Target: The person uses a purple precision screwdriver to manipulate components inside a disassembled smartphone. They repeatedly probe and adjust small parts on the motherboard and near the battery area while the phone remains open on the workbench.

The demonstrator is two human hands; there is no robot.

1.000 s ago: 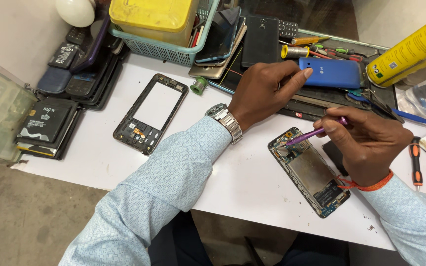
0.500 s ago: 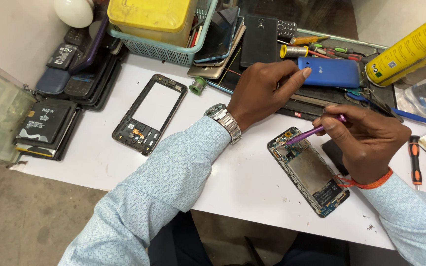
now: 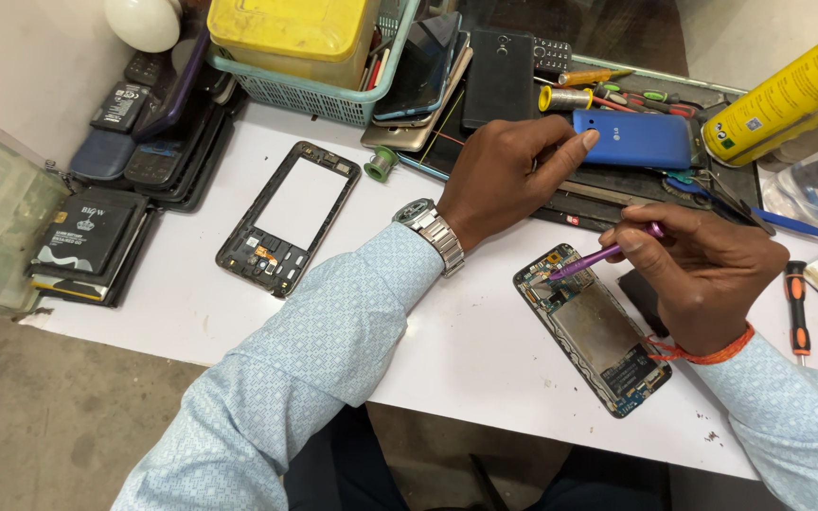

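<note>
Purple slim tool pinched in right hand touches bare circuit-board phone; left hand curled, grip empty.

A purple tool is seen over the opened phone, whose board is shown in grey and green with a blue lower end. A blue phone, a yellow box in a teal basket, a yellow spray can and a black phone frame are laid on the white table. Pale blue finely patterned sleeves, a silver wristwatch and an orange wrist thread are worn.
</note>
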